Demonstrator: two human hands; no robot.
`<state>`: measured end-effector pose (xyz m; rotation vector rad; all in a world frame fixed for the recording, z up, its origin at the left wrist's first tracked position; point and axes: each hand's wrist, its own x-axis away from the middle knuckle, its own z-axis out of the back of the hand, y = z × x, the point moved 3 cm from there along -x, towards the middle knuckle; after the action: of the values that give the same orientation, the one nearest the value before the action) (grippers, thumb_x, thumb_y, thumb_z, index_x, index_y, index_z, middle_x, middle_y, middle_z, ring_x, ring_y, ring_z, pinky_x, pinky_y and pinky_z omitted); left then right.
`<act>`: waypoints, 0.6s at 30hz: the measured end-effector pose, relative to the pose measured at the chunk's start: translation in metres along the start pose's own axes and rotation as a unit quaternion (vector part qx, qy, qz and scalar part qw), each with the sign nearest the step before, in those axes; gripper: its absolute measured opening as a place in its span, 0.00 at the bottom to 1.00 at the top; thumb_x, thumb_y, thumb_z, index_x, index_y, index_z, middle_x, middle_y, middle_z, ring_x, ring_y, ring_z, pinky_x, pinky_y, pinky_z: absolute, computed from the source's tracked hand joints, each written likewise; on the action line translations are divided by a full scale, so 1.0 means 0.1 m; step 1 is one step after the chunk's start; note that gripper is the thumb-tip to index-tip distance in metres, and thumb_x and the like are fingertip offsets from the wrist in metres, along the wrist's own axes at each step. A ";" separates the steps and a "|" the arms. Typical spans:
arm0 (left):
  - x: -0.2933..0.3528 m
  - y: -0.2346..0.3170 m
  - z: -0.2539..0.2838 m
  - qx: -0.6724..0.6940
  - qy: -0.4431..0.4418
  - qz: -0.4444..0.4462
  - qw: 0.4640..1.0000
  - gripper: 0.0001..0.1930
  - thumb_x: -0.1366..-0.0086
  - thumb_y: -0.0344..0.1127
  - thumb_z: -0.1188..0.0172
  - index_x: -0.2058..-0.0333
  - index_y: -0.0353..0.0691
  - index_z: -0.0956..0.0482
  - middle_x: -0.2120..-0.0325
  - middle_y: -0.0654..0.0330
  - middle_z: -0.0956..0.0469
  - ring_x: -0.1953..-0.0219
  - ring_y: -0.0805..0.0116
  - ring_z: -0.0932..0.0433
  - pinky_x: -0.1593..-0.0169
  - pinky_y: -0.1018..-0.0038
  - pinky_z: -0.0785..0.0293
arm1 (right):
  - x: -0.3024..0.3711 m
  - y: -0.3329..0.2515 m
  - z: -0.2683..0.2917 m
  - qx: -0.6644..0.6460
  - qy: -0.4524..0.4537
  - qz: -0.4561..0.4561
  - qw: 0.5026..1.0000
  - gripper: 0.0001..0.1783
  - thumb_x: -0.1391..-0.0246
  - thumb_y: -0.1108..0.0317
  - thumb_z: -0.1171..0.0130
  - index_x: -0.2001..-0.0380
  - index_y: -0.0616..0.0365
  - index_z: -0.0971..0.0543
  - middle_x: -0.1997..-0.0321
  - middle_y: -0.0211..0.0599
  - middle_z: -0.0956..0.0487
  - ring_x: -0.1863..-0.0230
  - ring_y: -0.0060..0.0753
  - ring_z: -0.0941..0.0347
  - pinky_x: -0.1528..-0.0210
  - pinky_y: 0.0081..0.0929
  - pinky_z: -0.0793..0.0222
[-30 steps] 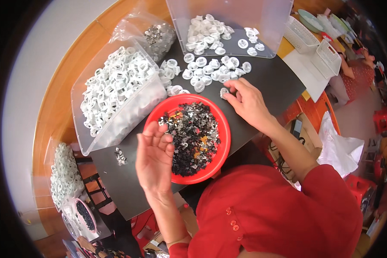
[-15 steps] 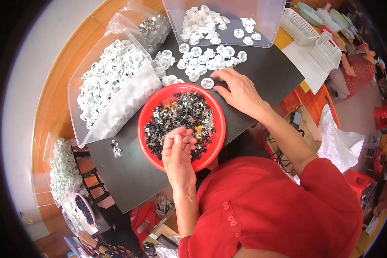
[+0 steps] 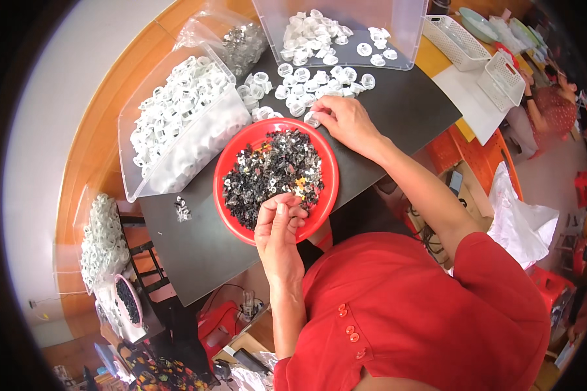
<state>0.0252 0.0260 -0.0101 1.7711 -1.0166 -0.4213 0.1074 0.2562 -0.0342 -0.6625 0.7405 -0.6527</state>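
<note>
My right hand [image 3: 349,124] has its thumb and fingertips closed on the edge of a white round plastic part [image 3: 311,120], which lies on the dark table just behind the red basin. My left hand [image 3: 279,225] hovers over the near rim of that red basin [image 3: 333,171], fingers curled in and thumb against them; whatever it may hold is too small to make out. Small black and metallic pieces [image 3: 267,176] fill the basin, with a few yellow and white ones among them. Beyond my right hand lies a loose group of similar white round parts [image 3: 319,83].
A clear bin [image 3: 195,159] heaped with white parts stands left of the basin. Another clear bin [image 3: 372,60] lies at the back, with a bag of metal pieces [image 3: 242,47] beside it. Tiny pieces [image 3: 182,208] sit on the table [image 3: 195,260]. Other people work at both sides.
My right hand has moved slightly left and its fingers have closed on the white round part. My left hand remains curled over the basin. The whole view has shifted a little.
</note>
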 end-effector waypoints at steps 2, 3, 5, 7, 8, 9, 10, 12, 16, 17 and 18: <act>0.03 0.00 0.02 0.001 0.000 -0.006 1.000 0.09 0.31 0.35 0.49 0.58 0.37 0.26 0.63 0.59 0.23 0.66 0.74 0.25 0.60 0.80 0.30 | 0.02 -0.02 0.02 -0.018 0.002 -0.002 1.000 0.12 0.47 0.68 0.40 0.59 0.59 0.22 0.68 0.34 0.20 0.76 0.24 0.27 0.69 0.24 0.31; 0.05 0.01 0.05 -0.011 0.000 -0.021 1.000 0.10 0.30 0.35 0.50 0.56 0.36 0.26 0.61 0.57 0.23 0.65 0.74 0.25 0.60 0.80 0.29 | 0.06 -0.14 0.08 -0.063 0.012 -0.033 0.997 0.11 0.46 0.69 0.40 0.59 0.60 0.21 0.67 0.33 0.19 0.74 0.20 0.26 0.68 0.22 0.30; 0.08 0.02 0.08 -0.022 0.007 -0.036 0.999 0.12 0.30 0.35 0.50 0.54 0.36 0.27 0.58 0.56 0.24 0.64 0.74 0.25 0.60 0.81 0.29 | 0.18 -0.39 0.12 -0.108 0.015 -0.063 0.992 0.11 0.45 0.69 0.40 0.59 0.61 0.21 0.66 0.32 0.18 0.72 0.17 0.25 0.66 0.20 0.29; 0.09 0.06 0.03 -0.093 0.024 -0.086 0.992 0.17 0.30 0.36 0.51 0.47 0.34 0.30 0.52 0.54 0.26 0.62 0.74 0.25 0.59 0.81 0.29 | 0.39 -0.67 0.05 -0.331 -0.061 -0.083 0.938 0.08 0.44 0.71 0.41 0.62 0.64 0.21 0.64 0.36 0.17 0.63 0.21 0.21 0.60 0.21 0.26; 0.06 0.04 0.04 -0.112 0.006 -0.094 0.989 0.21 0.29 0.36 0.52 0.41 0.34 0.35 0.47 0.52 0.29 0.59 0.74 0.25 0.59 0.80 0.28 | 0.50 -0.79 -0.01 -0.362 -0.099 -0.088 0.923 0.08 0.43 0.71 0.42 0.62 0.65 0.21 0.64 0.35 0.18 0.63 0.20 0.22 0.60 0.20 0.26; 0.06 0.03 0.02 -0.114 0.012 -0.106 0.988 0.22 0.28 0.37 0.53 0.39 0.34 0.36 0.46 0.53 0.29 0.57 0.74 0.25 0.58 0.80 0.27 | 0.59 -0.91 -0.07 -0.393 -0.137 -0.092 0.905 0.08 0.43 0.72 0.42 0.62 0.65 0.21 0.64 0.34 0.18 0.63 0.19 0.23 0.60 0.20 0.26; 0.06 0.04 0.00 -0.115 0.024 -0.115 0.986 0.22 0.28 0.38 0.52 0.39 0.34 0.37 0.47 0.54 0.29 0.56 0.74 0.25 0.57 0.80 0.27 | 0.68 -1.00 -0.12 -0.414 -0.175 -0.131 0.884 0.09 0.42 0.72 0.42 0.60 0.66 0.22 0.64 0.34 0.19 0.62 0.19 0.23 0.59 0.18 0.26; 0.05 0.06 0.01 -0.116 0.033 -0.123 0.985 0.23 0.28 0.38 0.52 0.39 0.34 0.37 0.47 0.54 0.28 0.55 0.74 0.25 0.57 0.80 0.26 | 0.74 -1.10 -0.22 -0.468 -0.172 -0.141 0.855 0.09 0.42 0.74 0.43 0.59 0.67 0.24 0.65 0.35 0.20 0.62 0.20 0.23 0.59 0.18 0.26; 0.01 0.04 0.21 -0.087 0.034 -0.103 0.990 0.22 0.29 0.39 0.51 0.41 0.33 0.34 0.51 0.57 0.26 0.56 0.74 0.25 0.56 0.79 0.26 | 0.73 -1.11 -0.29 -0.461 -0.195 -0.156 0.851 0.09 0.42 0.74 0.43 0.59 0.67 0.24 0.65 0.35 0.20 0.62 0.21 0.23 0.59 0.19 0.25; 0.00 0.03 0.24 -0.078 0.031 -0.095 0.992 0.21 0.29 0.39 0.50 0.43 0.33 0.33 0.52 0.57 0.25 0.56 0.74 0.24 0.56 0.79 0.25 | 0.72 -1.11 -0.29 -0.460 -0.196 -0.158 0.852 0.09 0.42 0.74 0.43 0.59 0.67 0.24 0.65 0.35 0.20 0.62 0.21 0.23 0.59 0.19 0.25; -0.01 0.04 0.23 -0.074 0.038 -0.092 0.992 0.19 0.29 0.38 0.50 0.45 0.33 0.31 0.53 0.57 0.25 0.57 0.74 0.24 0.56 0.78 0.25 | 0.71 -1.11 -0.29 -0.459 -0.213 -0.158 0.848 0.09 0.42 0.75 0.44 0.59 0.67 0.24 0.65 0.36 0.20 0.63 0.21 0.23 0.58 0.19 0.25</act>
<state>0.0072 0.0124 -0.0171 1.7384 -0.7520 -0.5266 0.0926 0.1268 0.0033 -1.7869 0.4918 -0.3853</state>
